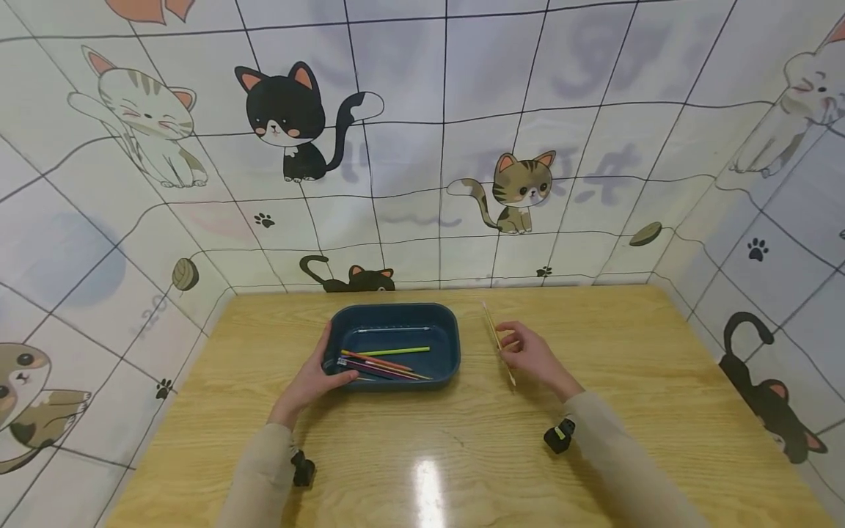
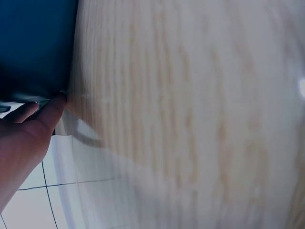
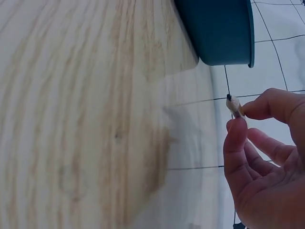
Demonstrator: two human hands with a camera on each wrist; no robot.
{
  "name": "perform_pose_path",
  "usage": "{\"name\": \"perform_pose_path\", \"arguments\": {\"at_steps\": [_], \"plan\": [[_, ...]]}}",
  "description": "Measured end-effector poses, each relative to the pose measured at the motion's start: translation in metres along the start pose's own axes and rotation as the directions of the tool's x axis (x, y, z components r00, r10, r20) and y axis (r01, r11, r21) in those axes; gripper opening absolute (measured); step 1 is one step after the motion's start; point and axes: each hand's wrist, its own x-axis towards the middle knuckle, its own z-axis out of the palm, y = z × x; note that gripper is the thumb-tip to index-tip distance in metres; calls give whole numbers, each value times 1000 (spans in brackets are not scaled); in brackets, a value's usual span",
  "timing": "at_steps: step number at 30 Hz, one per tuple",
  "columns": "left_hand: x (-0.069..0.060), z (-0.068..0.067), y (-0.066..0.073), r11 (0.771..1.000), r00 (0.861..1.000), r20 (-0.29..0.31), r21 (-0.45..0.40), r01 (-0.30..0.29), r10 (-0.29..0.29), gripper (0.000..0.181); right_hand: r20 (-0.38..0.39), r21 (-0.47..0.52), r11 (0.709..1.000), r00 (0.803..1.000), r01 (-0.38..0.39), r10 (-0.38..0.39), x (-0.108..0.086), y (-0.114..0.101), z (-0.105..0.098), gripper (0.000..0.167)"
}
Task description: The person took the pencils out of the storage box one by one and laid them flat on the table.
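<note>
"At the left end of the blue tray (image 1: 396,323), we record the left hand (image 1: 309,385) gripping: thumb by the near rim, fingers on the outer wall."

"And the right hand (image 1: 533,359)?"

"We see it pinching one pencil (image 1: 491,321) between thumb and fingertips, just right of the tray, sharpened end toward us. Height above the table (image 1: 356,447): cannot tell."

"More pencils (image 1: 386,364) lie inside the tray. Step in hand?"

"Our judgement: handling a single pencil with the tray steadied. Any move over the rim would call for lift and an unbroken pinch."
</note>
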Motion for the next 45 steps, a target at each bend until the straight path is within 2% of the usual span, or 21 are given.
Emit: {"name": "perform_pose_path", "arguments": {"at_steps": [3, 10, 15, 22, 33, 42, 45], "plan": [[-2, -1, -1, 1000, 1000, -9, 19, 7, -7, 112, -12, -12, 999, 999, -32, 31, -1, 5, 0, 47], [-5, -5, 0, 999, 1000, -23, 26, 21, -21, 112, -25, -55, 997, 999, -50, 48, 0, 16, 1, 45], [-5, -5, 1, 1000, 1000, -16, 31, 3, -2, 112, -22, -63, 996, 998, -58, 57, 0, 24, 0, 46], [-2, -2, -1, 996, 998, -22, 67, -57, 58, 112, -5, -85, 993, 996, -85, 85, -3, 27, -3, 51], [4, 8, 0, 995, 997, -11, 56, -79, 80, 111, -22, -69, 992, 994, -109, 108, -3, 38, -9, 47], [0, 3, -1, 997, 999, -19, 68, -36, 38, 111, -21, -97, 992, 996, -85, 83, 2, 34, -4, 47], [0, 0, -2, 997, 999, -14, 64, -41, 42, 111, -16, -86, 993, 997, -75, 74, 2, 34, -2, 47]]}}
